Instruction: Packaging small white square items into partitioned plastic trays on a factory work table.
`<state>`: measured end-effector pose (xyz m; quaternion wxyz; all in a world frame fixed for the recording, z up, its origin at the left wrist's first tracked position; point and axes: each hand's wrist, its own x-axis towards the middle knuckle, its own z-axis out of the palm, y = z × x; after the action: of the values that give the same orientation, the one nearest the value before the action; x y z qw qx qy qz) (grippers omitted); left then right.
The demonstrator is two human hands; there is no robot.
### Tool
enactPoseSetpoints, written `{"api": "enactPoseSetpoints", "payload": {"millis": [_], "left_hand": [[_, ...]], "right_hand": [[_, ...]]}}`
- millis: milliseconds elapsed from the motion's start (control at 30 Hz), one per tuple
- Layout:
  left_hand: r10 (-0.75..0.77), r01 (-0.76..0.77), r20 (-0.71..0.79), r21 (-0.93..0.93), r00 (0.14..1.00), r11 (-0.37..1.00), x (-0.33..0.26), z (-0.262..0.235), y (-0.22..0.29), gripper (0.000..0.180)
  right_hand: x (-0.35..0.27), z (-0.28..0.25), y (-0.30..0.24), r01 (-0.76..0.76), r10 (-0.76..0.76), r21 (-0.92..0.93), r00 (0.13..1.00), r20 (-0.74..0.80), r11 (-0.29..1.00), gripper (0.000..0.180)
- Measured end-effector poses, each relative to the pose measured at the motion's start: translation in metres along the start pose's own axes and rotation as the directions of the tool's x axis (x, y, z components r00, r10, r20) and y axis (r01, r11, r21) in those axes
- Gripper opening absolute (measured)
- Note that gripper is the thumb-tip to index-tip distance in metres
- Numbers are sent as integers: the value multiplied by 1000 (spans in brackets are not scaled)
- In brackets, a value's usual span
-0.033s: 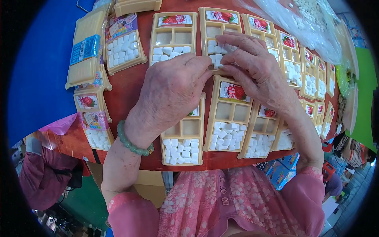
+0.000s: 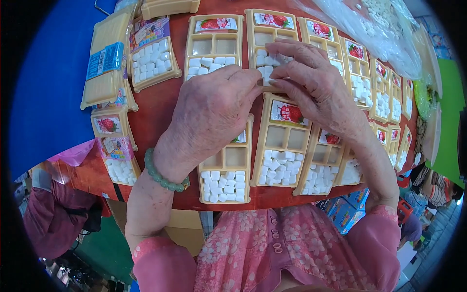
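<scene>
Both my hands meet over a beige compartment tray (image 2: pixel 252 34) at the back centre. Small white marshmallow-like pieces (image 2: pixel 261 59) fill its near compartment, and a strawberry-printed sachet (image 2: pixel 273 19) lies in its far one. My left hand (image 2: pixel 216 104), with a green bead bracelet (image 2: pixel 165 181) at the wrist, has its fingers curled together at the tray's near left corner; the fingertips are partly hidden. My right hand (image 2: pixel 316 80) arches over the same tray from the right. Its thumb and a finger come close together beside the white pieces; anything between them is too small to make out.
Similar trays (image 2: pixel 281 141) stand in two rows on the red table (image 2: pixel 160 112). Closed beige packs (image 2: pixel 106 48) are stacked at the left. A clear plastic bag (image 2: pixel 374 39) of white pieces lies at the far right. Blue boxes (image 2: pixel 348 214) sit below the table's near edge.
</scene>
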<state>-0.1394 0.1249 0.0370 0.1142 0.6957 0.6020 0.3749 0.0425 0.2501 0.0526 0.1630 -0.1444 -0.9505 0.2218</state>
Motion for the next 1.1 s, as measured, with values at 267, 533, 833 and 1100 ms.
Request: {"api": "enactPoseSetpoints", "payload": {"millis": [267,533,833,1100], "left_hand": [[19,-20,22,46,1000,999,1,1,0,15],[-1,-2,45,66,999,998,0,1,2,15],[17,-20,36,69,999,997,1,1,2,15],[19,-19,-19,4,1000,1000,3,2,0,12]], "right_hand": [[5,-2,-3,-26,26,-39,1000,-2,999,9],[7,-5,-3,-138,137,52,990,23,989,8],[5,-6,-2,3,-2,-66,1000,12,998,7],[-12,-18,-20,21,44,-278,974,224,960,67]]}}
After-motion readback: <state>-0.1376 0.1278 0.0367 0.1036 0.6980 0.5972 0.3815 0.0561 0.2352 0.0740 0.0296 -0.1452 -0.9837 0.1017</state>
